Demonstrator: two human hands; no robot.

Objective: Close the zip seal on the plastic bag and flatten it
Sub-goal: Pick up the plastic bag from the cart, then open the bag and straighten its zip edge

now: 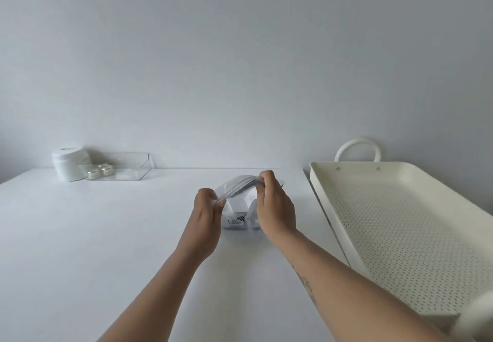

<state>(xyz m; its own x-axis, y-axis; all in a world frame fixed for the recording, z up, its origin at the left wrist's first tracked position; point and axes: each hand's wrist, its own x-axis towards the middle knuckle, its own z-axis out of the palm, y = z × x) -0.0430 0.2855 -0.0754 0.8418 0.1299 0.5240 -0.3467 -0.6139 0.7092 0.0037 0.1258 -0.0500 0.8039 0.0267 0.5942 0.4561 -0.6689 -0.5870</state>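
At the far left of the white tabletop [106,235], against the wall, stands a squat round white jar with a lid [70,164]. Just beside it lies a shallow clear plastic rectangular tray [125,167] that holds two small round cream-coloured pots [100,172] at its left end; the rest of it looks bare. Near the middle of the tabletop the left hand [206,215] pinches the left end of the top edge of a clear plastic zip bag [237,195], its fingers [217,200] closed tight on the plastic. The bag stands with its bottom on the tabletop and its top edge raised and bowed between the hands; something white with dark stripes shows inside, too blurred to identify. The right hand [274,208] grips the right end of the same top edge, fingers [264,180] curled over and closed on it. To the right, beyond the tabletop's edge, sits a large cream perforated metal tray [400,221] with looped handles, nothing visible in it.
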